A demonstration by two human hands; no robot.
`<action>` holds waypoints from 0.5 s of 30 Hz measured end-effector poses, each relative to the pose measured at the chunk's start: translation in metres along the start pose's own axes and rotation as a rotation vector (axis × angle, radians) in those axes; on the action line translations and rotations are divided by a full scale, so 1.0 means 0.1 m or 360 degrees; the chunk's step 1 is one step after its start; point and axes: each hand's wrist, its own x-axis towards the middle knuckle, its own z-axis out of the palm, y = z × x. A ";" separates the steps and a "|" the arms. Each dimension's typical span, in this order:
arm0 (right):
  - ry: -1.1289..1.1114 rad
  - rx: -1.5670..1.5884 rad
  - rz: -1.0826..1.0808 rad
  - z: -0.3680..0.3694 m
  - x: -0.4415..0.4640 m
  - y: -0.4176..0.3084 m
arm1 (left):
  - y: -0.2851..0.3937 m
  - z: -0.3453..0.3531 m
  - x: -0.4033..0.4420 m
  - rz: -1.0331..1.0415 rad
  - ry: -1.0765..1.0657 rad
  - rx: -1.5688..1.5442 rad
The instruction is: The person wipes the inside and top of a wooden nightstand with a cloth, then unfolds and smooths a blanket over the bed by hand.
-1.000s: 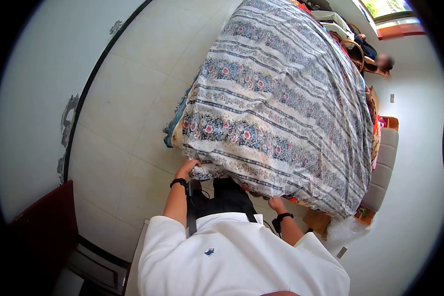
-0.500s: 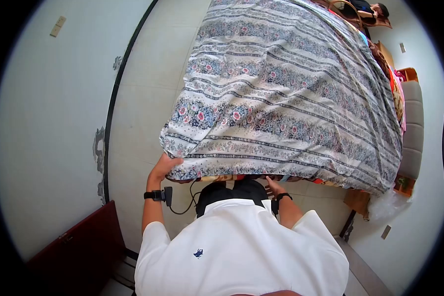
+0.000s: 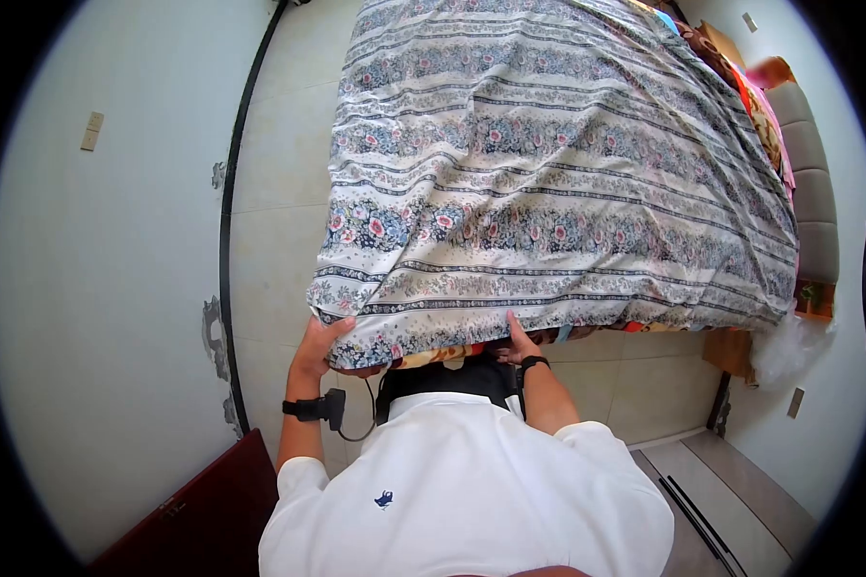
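A white bedsheet (image 3: 539, 183) with floral bands and dark stripes covers the bed, wrinkled in places. At its near left corner my left hand (image 3: 318, 348) is closed on the edge, thumb on top and fingers hidden underneath. My right hand (image 3: 520, 346) grips the near edge farther right, its thumb over the sheet and its fingers curled below. Between the hands, a patterned yellow and brown blanket (image 3: 443, 356) shows under the sheet's hem. Both wrists wear black bands; a cable hangs by the left one.
A grey padded headboard (image 3: 810, 183) stands on the right, with a clear plastic bag (image 3: 784, 348) near its close end. Tiled floor (image 3: 274, 250) runs between the bed and the left wall. A dark red panel (image 3: 197, 510) is at lower left. My legs are close to the bed's edge.
My right hand has moved left and up along the edge, and its thumb now lies over the sheet. My left hand still holds the corner. The view has shifted.
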 end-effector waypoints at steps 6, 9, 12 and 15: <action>0.0432 0.0712 -0.0344 0.33 0.08 0.08 | -0.14 -0.24 0.11 -0.0031 -0.0102 -0.0047; 0.0599 0.0915 -0.0413 0.41 0.08 -0.01 | -0.18 -0.53 0.19 -0.0043 -0.0108 0.0063; 0.0497 0.0961 -0.0518 -0.11 0.82 0.14 | -0.34 -0.77 0.21 -0.0090 -0.0037 -0.0063; 0.0645 0.1043 -0.0606 -0.02 0.53 0.08 | -0.44 -0.94 0.23 -0.0177 0.0006 -0.0210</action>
